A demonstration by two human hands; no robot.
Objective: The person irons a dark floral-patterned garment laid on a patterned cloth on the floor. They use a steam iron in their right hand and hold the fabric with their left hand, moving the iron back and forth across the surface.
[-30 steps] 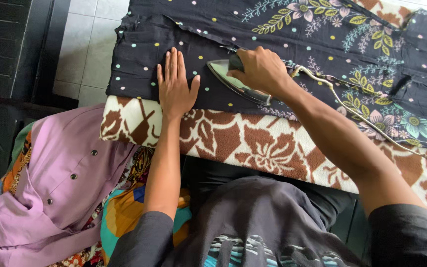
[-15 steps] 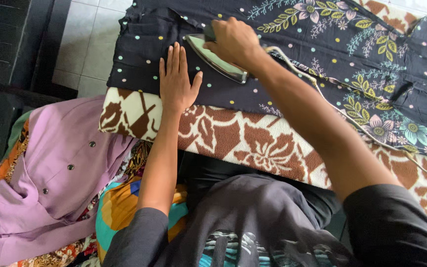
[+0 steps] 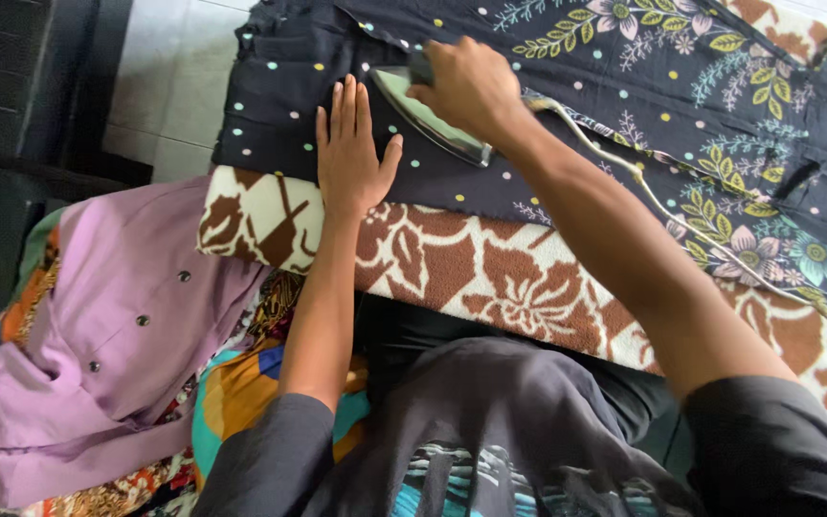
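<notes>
Gripping the iron in a closed grip, the right hand presses it on the dark dotted garment (spread over a brown-and-cream floral blanket); the left hand lies flat, fingers open, just beside it.

R hand wrapped round handle of iron, soleplate flat on dark dotted floral garment. L hand flat, fingers spread, pressing garment just beside iron tip. Pale cord runs from iron across fabric to the right. Brown/cream flower blanket under garment. Pink buttoned shirt on pile of colourful clothes lower left.
</notes>
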